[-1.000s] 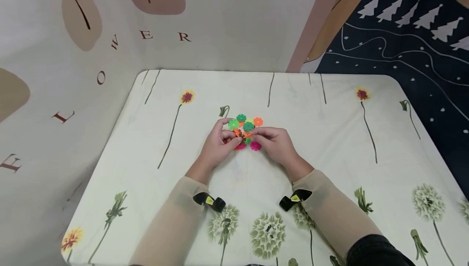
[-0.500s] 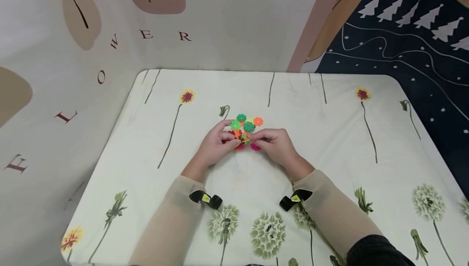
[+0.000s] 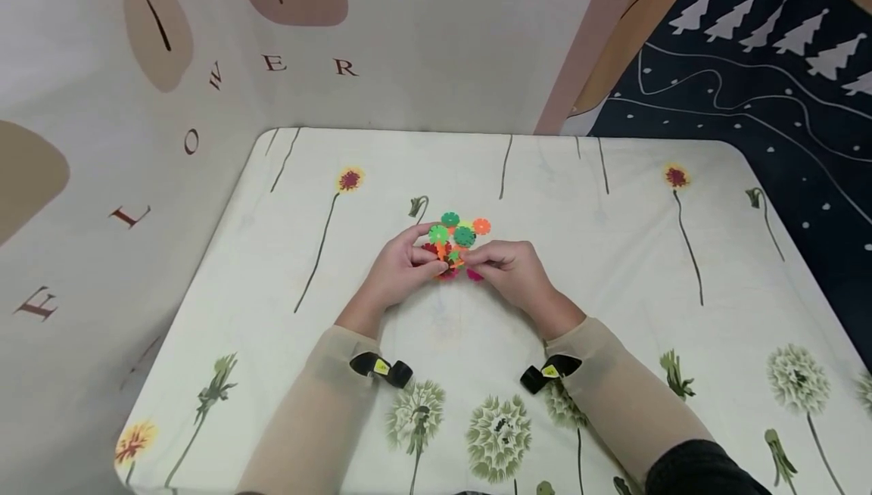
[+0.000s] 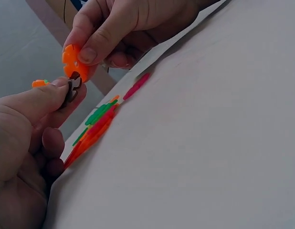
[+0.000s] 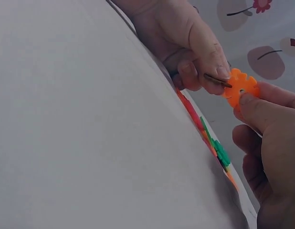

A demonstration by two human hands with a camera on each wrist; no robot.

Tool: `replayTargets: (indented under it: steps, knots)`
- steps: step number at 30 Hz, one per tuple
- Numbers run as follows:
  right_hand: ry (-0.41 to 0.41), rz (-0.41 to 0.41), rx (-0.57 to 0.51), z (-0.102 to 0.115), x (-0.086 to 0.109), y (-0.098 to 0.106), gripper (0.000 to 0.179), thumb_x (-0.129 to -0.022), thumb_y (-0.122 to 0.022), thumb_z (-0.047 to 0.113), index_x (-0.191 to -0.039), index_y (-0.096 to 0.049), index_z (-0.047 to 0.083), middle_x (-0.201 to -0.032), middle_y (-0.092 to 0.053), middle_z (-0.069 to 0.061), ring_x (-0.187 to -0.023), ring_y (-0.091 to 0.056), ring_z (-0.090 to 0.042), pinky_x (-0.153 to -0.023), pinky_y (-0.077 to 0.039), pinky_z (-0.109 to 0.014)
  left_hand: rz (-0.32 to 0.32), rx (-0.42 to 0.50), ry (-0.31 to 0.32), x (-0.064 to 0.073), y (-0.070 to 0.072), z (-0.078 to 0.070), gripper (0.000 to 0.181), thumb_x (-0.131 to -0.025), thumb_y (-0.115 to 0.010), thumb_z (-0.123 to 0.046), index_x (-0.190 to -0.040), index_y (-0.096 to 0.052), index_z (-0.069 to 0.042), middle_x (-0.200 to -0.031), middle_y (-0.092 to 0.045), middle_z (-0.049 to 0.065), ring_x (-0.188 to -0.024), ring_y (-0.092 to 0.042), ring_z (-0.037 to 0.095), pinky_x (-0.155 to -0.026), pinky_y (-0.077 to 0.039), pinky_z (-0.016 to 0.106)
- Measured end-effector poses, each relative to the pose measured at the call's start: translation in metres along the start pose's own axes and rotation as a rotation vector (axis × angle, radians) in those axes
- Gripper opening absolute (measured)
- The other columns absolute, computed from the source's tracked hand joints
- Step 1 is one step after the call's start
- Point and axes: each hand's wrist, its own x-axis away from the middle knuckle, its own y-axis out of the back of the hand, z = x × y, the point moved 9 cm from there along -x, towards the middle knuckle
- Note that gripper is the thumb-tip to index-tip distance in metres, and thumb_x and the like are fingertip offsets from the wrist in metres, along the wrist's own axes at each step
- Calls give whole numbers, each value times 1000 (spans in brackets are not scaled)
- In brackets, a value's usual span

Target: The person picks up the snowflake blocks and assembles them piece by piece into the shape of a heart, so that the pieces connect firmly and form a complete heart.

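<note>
Above the tabletop, my left hand (image 3: pixel 400 272) pinches a dark brown notched disc (image 4: pixel 73 90) between thumb and finger. My right hand (image 3: pixel 514 272) pinches an orange notched disc (image 5: pixel 241 87) by its far side from the brown one. The two discs meet edge to edge at an angle, the brown one seen nearly edge-on in the right wrist view. Behind and under the hands lies a loose group of plastic notched discs, among them a dark green disc (image 3: pixel 465 235), a light green disc (image 3: pixel 438 234) and a magenta disc (image 3: pixel 474 275) partly covered by the right fingers.
An orange disc (image 3: pixel 481 226) lies at the right of the group. The table is covered by a white cloth (image 3: pixel 586 207) printed with flowers. A pale wall (image 3: pixel 436 41) with printed letters stands behind it, and a dark blue cloth (image 3: pixel 749 94) with white trees hangs at the right.
My left hand has shifted slightly left and turned a little. The right fingers have dropped slightly and cover more of the magenta disc. Both hands keep their pinch.
</note>
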Motion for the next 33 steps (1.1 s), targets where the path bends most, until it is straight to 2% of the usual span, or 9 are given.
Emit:
replayTargets:
  steps: [6,11,18,27,33]
  knots:
    - [52,11,-3,5,0,-1,22,-84,-80,-19,-95,-84,-1,-96,-80,-14,-85,-78,-22,-76,-59,-21,-10,-1,5,0,2,0,68,-96,-80,-7,-157,-50,-12,-94,-81,6,-106,-73,22,-92,-54,33]
    - [90,23,35,10,-1,-1,21,-84,-80,-17,-97,-84,0,-97,-81,-13,-86,-78,-33,-78,-59,-21,-14,6,14,-1,2,1,65,-97,-80,-7,-155,-52,-9,-96,-81,8,-107,-73,22,-91,-54,30]
    - [90,4,34,13,0,-3,23,-82,-82,-17,-98,-84,0,-95,-81,-11,-83,-78,-22,-75,-58,-21,-15,15,22,0,2,2,55,-96,-80,-6,-147,-58,-4,-97,-81,11,-93,-78,21,-81,-56,22]
    - [150,-29,82,18,1,-3,27,-79,-83,-20,-96,-85,0,-91,-80,-15,-82,-79,-28,-76,-58,-19,-37,35,34,0,3,2,47,-96,-79,-3,-140,-61,-2,-96,-81,13,-88,-77,18,-74,-56,22]
    - [213,-90,134,26,2,-1,27,-78,-83,-21,-97,-84,0,-95,-81,-12,-86,-80,-29,-79,-59,-21,-56,76,31,0,3,1,44,-97,-79,-3,-137,-62,-1,-100,-80,15,-95,-78,21,-78,-58,23]
